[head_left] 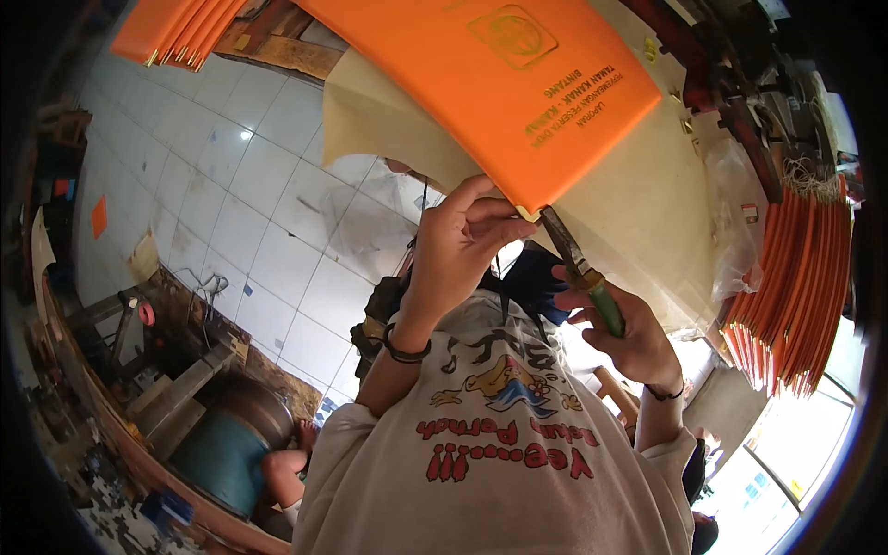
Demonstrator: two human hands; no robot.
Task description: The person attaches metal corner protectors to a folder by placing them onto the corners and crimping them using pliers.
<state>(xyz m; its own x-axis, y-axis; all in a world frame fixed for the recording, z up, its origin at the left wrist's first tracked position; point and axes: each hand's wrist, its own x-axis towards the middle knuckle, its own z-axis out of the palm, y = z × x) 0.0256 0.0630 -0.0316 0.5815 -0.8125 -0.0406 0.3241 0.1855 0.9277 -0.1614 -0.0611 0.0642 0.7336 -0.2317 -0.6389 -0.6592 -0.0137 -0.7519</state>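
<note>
An orange report cover [592, 120] with gold lettering and a gold emblem lies on the work surface, one corner pointing toward me. My left hand [472, 222] pinches at that corner, where a small gold-yellow piece [527, 214] shows between the fingertips and the cover. In my right hand [629, 333] is a pair of green-handled pliers [578, 262], held by the grip. The dark metal end of the pliers reaches the cover's corner, close beside my left fingertips. Whether the jaws touch the gold piece cannot be made out.
A tall stack of orange covers [795, 287] with shiny corners stands at the right, beside clear plastic [735, 231]. More orange covers [180, 32] lie at the upper left. Beige sheeting [647, 222] covers the work surface. Another person's leg [285, 476] shows at lower left.
</note>
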